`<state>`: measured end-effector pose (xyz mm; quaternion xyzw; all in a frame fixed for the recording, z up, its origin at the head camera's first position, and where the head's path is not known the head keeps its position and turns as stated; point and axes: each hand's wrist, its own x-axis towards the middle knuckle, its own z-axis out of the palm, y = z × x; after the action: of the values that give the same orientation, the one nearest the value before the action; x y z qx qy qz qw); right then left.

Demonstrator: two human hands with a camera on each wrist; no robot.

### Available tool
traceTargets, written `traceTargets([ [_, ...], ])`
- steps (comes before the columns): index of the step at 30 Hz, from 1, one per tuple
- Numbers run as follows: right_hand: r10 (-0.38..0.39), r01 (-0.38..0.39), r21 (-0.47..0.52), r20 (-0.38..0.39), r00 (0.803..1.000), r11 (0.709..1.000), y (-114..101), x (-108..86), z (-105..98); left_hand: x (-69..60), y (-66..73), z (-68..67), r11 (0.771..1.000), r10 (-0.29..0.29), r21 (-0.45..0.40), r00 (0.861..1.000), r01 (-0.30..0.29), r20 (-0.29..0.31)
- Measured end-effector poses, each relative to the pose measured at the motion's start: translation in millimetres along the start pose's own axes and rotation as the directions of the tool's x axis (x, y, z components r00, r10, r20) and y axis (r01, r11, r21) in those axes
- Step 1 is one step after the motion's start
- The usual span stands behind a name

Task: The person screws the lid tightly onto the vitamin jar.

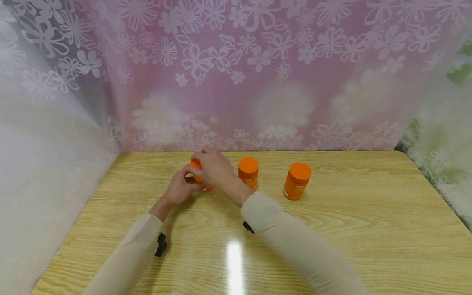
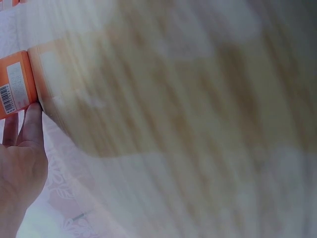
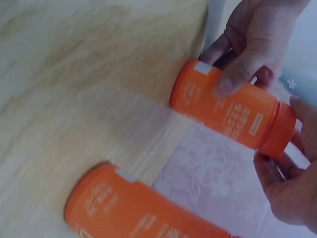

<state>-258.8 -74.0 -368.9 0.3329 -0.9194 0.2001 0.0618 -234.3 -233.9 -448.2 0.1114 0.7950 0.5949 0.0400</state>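
Note:
An orange jar (image 1: pixel 196 165) with an orange lid (image 3: pixel 278 130) stands at the left of the table's far half, partly hidden by both hands in the head view. My left hand (image 1: pixel 179 187) holds the jar's body, its thumb lying across the printed label in the right wrist view. From above, my right hand (image 1: pixel 215 166) grips the lid with curled fingers and thumb. Whether the lid is loose cannot be told. A second orange jar (image 1: pixel 248 170) stands just right of my right hand, its lower part partly behind the wrist.
A third orange jar (image 1: pixel 296 180) stands upright farther right. The wood-grain table (image 1: pixel 206 254) reaches back to a pink flowered curtain (image 1: pixel 228 102). Pale cloth hangs along the left and right sides.

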Motion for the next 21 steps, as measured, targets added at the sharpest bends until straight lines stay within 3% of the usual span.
traceTargets([
  [4,0.051,-0.051,-0.02,-0.043,0.998,0.998,-2.1,-1.5,4.7,0.6,-0.3,0.3,1.0,-0.004,0.017,1.0,0.004,-0.014],
  [8,0.052,-0.052,0.036,-0.004,0.999,0.998,3.1,-0.7,3.8,0.3,0.9,0.5,0.999,-0.03,0.031,0.999,0.031,-0.019],
  [11,-0.017,0.01,0.127,0.048,0.999,0.992,9.1,1.6,-3.2,-0.1,2.2,0.0,0.999,-0.032,0.03,0.999,0.032,-0.009],
  [13,-0.104,0.089,0.154,0.096,0.99,0.984,12.1,4.4,-9.8,-0.3,2.9,-0.4,0.999,-0.026,0.029,1.0,0.026,-0.003],
  [17,-0.263,0.235,0.149,0.209,0.942,0.961,13.8,8.3,-18.5,-0.3,3.0,-1.0,1.0,-0.012,0.006,1.0,0.012,0.016],
  [19,-0.287,0.262,0.135,0.231,0.93,0.956,13.4,8.7,-18.3,-0.9,5.8,-0.7,1.0,-0.01,-0.01,1.0,0.01,0.026],
  [21,-0.27,0.251,0.115,0.216,0.938,0.961,11.9,8.4,-15.8,-1.5,6.1,-0.9,1.0,-0.005,-0.015,1.0,0.006,0.028],
])
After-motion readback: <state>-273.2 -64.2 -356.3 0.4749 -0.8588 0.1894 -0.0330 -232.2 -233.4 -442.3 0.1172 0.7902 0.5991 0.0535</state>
